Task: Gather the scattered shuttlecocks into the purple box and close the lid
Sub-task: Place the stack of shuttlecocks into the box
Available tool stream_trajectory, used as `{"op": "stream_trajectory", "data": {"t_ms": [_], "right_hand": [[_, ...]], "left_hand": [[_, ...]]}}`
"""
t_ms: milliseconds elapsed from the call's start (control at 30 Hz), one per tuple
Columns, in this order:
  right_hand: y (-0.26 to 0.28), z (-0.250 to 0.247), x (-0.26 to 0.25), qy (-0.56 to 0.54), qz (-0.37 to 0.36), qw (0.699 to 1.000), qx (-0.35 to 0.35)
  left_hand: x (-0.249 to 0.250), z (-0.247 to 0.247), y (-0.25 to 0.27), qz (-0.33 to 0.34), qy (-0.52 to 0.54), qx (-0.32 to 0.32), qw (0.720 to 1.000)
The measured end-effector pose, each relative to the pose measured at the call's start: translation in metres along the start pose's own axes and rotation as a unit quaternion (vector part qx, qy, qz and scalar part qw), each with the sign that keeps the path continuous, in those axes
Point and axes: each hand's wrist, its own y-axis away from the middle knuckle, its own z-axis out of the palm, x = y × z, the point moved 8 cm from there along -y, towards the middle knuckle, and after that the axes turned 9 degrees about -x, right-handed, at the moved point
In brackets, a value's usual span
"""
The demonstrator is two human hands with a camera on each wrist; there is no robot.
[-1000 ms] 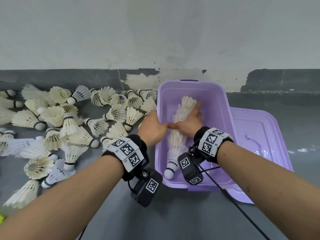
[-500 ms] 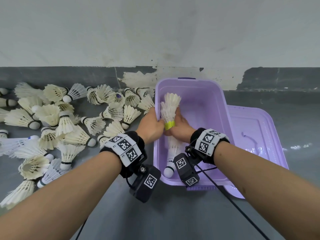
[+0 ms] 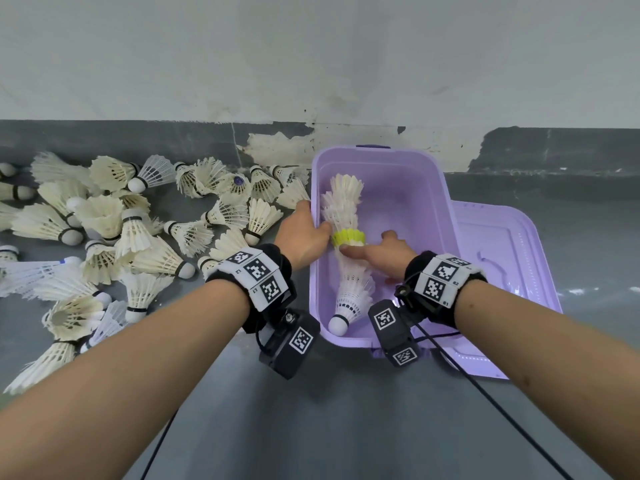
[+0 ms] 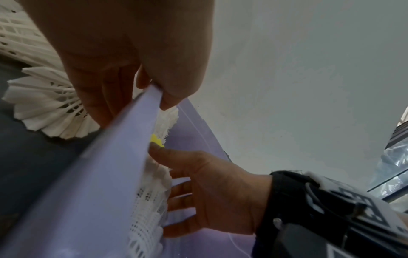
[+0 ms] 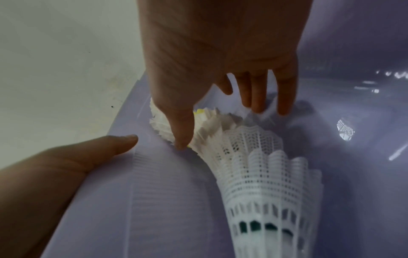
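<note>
The purple box stands open by the wall. A nested stack of white shuttlecocks with a yellow one in its middle lies along the box's left inner wall. My left hand pinches that left wall, thumb inside and fingers outside. My right hand is inside the box, its thumb touching the stack just below the yellow shuttlecock and its fingers straight and spread beside the stack. Many loose shuttlecocks lie scattered on the grey floor to the left.
The purple lid lies flat on the floor, tucked against the box's right side. A pale wall rises right behind the box. Black cables trail from both wrist cameras over the grey floor in front.
Half a second ago both hands held the stack's upper part raised in the box. Now the stack lies flat, the left hand has shifted onto the box wall, and the right fingers have spread.
</note>
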Motion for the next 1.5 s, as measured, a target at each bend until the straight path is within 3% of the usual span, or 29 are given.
{"op": "stream_trajectory", "data": {"t_ms": [133,267,500,600,700,867,1100,1167,1367,1500], "right_hand": [[0.019,0.015,0.003,0.011,0.015,0.996,-0.086],[0.029,0.027,-0.001,0.073,0.025,0.99,-0.115],[0.019,0.038,-0.012,0.103,-0.003,0.989,-0.102],[0.018,0.044,-0.029,0.111,-0.052,0.988,-0.098],[0.036,0.046,-0.039,0.128,-0.048,0.985,-0.109],[0.043,0.039,-0.035,0.211,-0.021,0.972,-0.106],[0.042,0.043,-0.037,0.263,-0.072,0.958,-0.093],[0.033,0.046,-0.034,0.275,-0.066,0.954,-0.097],[0.018,0.042,-0.027,0.263,-0.086,0.954,-0.112],[0.023,0.028,-0.018,0.29,-0.025,0.952,-0.097]], "left_hand": [[0.001,-0.003,0.004,-0.002,-0.009,0.002,1.0],[0.0,-0.001,0.01,-0.003,-0.028,-0.015,0.999],[-0.002,0.004,0.018,-0.004,-0.071,-0.071,0.995],[-0.003,0.003,0.016,-0.002,-0.082,-0.074,0.994],[-0.003,0.005,0.014,-0.002,-0.071,-0.08,0.994],[-0.001,0.001,0.011,-0.005,-0.052,-0.051,0.997],[0.005,0.003,0.004,-0.009,-0.112,-0.006,0.994],[0.008,0.007,0.002,0.005,-0.158,-0.02,0.987],[0.001,0.01,-0.004,-0.057,-0.303,-0.039,0.95],[0.003,0.007,-0.004,-0.081,-0.351,-0.024,0.933]]}}
